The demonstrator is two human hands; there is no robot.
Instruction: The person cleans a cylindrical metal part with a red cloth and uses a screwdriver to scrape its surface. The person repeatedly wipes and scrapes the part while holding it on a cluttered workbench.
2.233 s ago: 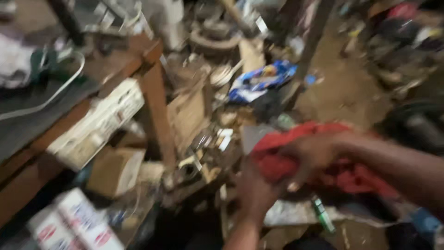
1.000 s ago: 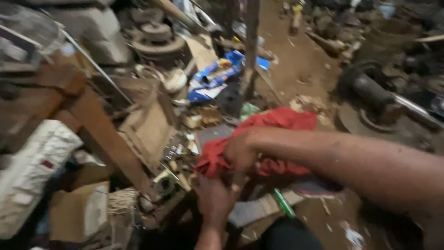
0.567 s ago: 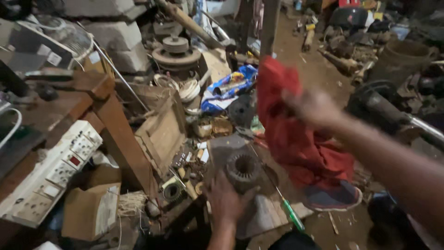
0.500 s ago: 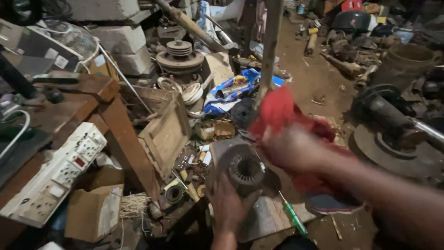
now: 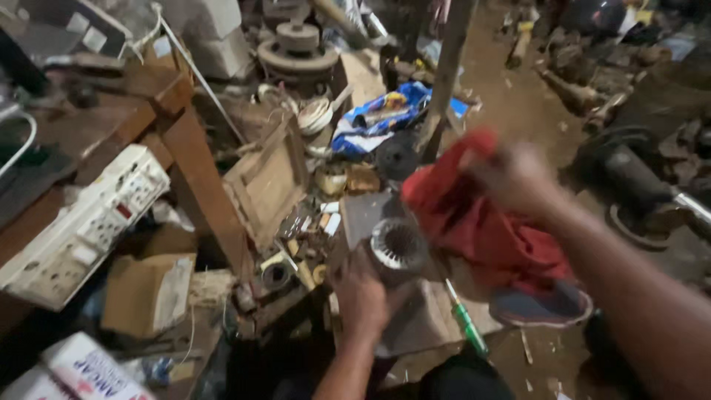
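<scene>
My left hand (image 5: pixel 361 292) grips a round grey metal part with a finned, toothed inside (image 5: pixel 398 247), held up near the lower middle of the head view. My right hand (image 5: pixel 515 178) is blurred with motion and clutches a red cloth (image 5: pixel 485 226), which hangs just right of the metal part and touches its edge. Under both lies a flat grey board (image 5: pixel 426 326) with a green-handled screwdriver (image 5: pixel 468 326) on it.
A wooden bench (image 5: pixel 111 122) with a white switch box (image 5: pixel 78 226) stands at left. Cardboard boxes (image 5: pixel 148 289), a wooden tray (image 5: pixel 268 181), a blue wrapper (image 5: pixel 385 115), metal pulleys (image 5: pixel 298 44), a wooden post (image 5: pixel 446 70) and a dark machine (image 5: pixel 637 185) crowd the dirt floor.
The red cloth, earlier wrapped over the metal part, was lifted off by my right hand, baring the part; it has since come back down beside it. The view shifted a little.
</scene>
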